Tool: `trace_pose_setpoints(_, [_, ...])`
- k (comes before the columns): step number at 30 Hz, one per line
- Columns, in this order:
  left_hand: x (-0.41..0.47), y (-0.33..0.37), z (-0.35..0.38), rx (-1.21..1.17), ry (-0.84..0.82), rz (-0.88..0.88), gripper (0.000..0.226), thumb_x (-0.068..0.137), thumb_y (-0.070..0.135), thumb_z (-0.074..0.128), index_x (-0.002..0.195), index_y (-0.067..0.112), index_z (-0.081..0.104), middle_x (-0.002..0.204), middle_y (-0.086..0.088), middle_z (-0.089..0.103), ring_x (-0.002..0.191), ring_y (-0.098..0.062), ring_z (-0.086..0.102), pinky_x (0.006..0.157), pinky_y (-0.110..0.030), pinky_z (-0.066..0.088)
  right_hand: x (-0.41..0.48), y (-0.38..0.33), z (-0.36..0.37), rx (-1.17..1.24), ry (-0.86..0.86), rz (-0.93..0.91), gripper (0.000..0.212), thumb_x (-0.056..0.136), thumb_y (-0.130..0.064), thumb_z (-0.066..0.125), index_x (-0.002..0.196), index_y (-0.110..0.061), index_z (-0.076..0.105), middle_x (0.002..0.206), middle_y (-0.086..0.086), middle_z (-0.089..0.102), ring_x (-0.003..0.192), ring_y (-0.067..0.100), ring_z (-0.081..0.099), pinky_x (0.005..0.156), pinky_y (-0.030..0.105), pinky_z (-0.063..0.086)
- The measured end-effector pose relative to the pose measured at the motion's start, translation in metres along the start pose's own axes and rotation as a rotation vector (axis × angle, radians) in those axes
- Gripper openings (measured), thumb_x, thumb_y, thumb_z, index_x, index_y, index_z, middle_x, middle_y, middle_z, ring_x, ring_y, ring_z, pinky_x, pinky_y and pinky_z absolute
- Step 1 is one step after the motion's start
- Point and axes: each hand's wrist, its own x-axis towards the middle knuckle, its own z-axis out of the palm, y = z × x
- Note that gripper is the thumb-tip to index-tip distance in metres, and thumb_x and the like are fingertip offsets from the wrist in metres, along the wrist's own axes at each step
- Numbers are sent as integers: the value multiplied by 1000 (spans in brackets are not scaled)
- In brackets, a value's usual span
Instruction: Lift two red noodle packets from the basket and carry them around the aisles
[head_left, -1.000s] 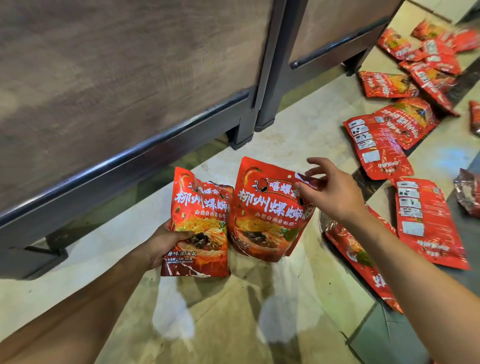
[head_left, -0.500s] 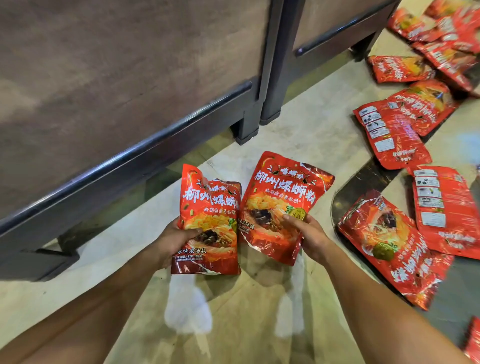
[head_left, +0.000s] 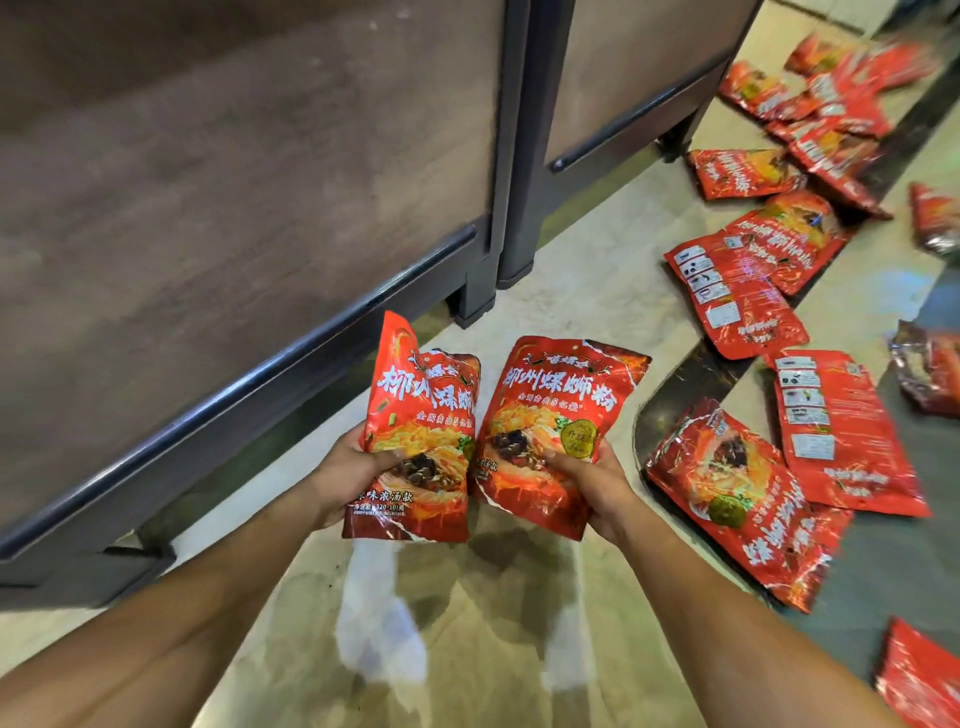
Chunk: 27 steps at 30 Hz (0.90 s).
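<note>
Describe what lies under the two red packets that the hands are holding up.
Under the left packet and right packet lies glossy beige floor carrying pale reflections. The left hand and right hand grip them; the fingers behind and the packets' backs are hidden.

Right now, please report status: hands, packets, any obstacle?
Left hand grips left packet. Right hand grips right packet. Both upright, side by side. More packets scattered on floor, right.

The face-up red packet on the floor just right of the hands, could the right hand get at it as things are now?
Probably not yet: the right hand grips a red noodle packet, so it is occupied. The way itself looks free; the face-up packet lies uncovered on the floor close beside that hand.
</note>
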Motion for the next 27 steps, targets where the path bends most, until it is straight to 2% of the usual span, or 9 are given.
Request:
trace_pose_setpoints(3, [-24, 46, 11, 28, -25, 39, 32, 95, 5, 71, 120, 23, 60, 107, -11, 79, 90, -33, 77, 80, -44, 63, -30, -36, -2, -26, -8, -36, 61, 74, -15, 92, 123, -29, 59, 114, 3, 77, 106, 32, 73, 99, 56, 56])
trace_pose_setpoints(7, [-81, 121, 30, 77, -41, 112, 33, 93, 4, 72, 119, 23, 63, 107, -9, 79, 92, -33, 77, 84, -46, 62, -96, -107, -8, -72, -25, -83, 63, 70, -21, 94, 125, -22, 62, 113, 5, 78, 106, 31, 73, 99, 53, 56])
trace_pose_setpoints(10, [-138, 191, 43, 93, -60, 157, 31, 94, 3, 71, 119, 20, 62, 108, -11, 79, 89, -31, 77, 82, -45, 62, -159, -175, -13, -72, -16, -120, 71, 64, -23, 95, 126, -18, 61, 112, 8, 77, 90, 24, 75, 81, 41, 59])
trace_pose_setpoints(13, [-203, 272, 58, 131, -51, 230, 31, 94, 2, 70, 120, 15, 63, 104, -9, 80, 92, -32, 76, 80, -42, 62, -233, -256, -14, -62, -12, -194, 50, 75, -13, 90, 116, -20, 62, 106, 7, 78, 89, 23, 77, 80, 39, 62])
trace_pose_setpoints(15, [-252, 333, 71, 180, -62, 283, 29, 95, 2, 69, 120, 15, 63, 100, -3, 81, 88, -24, 77, 71, -33, 62, -285, -313, -17, -49, -6, -255, 42, 82, -7, 84, 116, -19, 62, 100, 4, 78, 84, 17, 77, 72, 32, 63])
trace_pose_setpoints(18, [-329, 430, 89, 217, -73, 371, 25, 95, -1, 67, 111, 19, 63, 92, 4, 81, 75, -11, 76, 62, -21, 58, -369, -399, -22, -42, -13, -308, 49, 82, -13, 85, 124, -16, 61, 102, 7, 79, 88, 24, 77, 71, 35, 62])
trace_pose_setpoints(21, [-398, 516, 104, 269, -63, 476, 26, 94, 0, 69, 114, 16, 62, 91, 6, 80, 82, -13, 76, 73, -27, 61, -443, -476, -35, -42, -4, -369, 60, 77, -24, 89, 126, -19, 56, 105, 7, 77, 88, 26, 77, 73, 35, 60])
trace_pose_setpoints(24, [-466, 590, 124, 195, -58, 530, 25, 94, 3, 71, 114, 16, 62, 90, 2, 80, 79, -16, 77, 68, -30, 60, -516, -547, -50, -85, 25, -459, 96, 51, -47, 101, 132, -20, 56, 113, 8, 76, 97, 29, 76, 86, 44, 61])
trace_pose_setpoints(27, [-528, 651, 147, 171, -104, 594, 27, 94, 5, 71, 116, 18, 61, 88, 3, 80, 74, -13, 76, 63, -27, 58, -583, -605, -70, -107, 43, -543, 92, 53, -46, 100, 132, -22, 59, 116, 6, 76, 104, 29, 74, 93, 46, 59])
